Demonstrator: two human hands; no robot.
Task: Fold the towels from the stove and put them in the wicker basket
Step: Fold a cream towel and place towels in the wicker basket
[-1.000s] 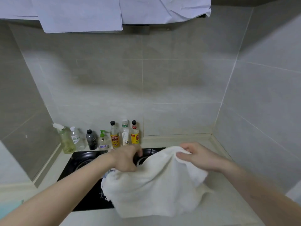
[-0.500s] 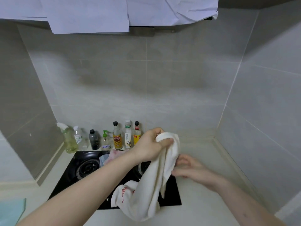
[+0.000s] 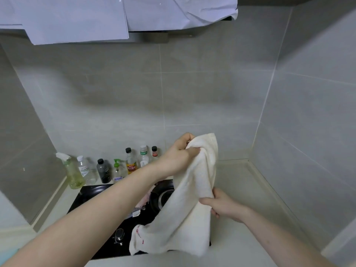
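**Seven bottles, two hands, one towel up**

Counting now: seven bottles [image 3: 104, 170] lined along the wall at centre-left of the frame. Two hands, left hand [image 3: 178, 157] and right hand [image 3: 221, 205]. One white towel [image 3: 185, 214] held up, more cloth [image 3: 142, 202] bunched behind it, count unclear. One stove [image 3: 92, 193], one knob [image 3: 119, 235] showing.

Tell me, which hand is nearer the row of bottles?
Left. The left hand grips the towel at its top, just right of the bottles. The right hand holds the towel lower down, farther from them.
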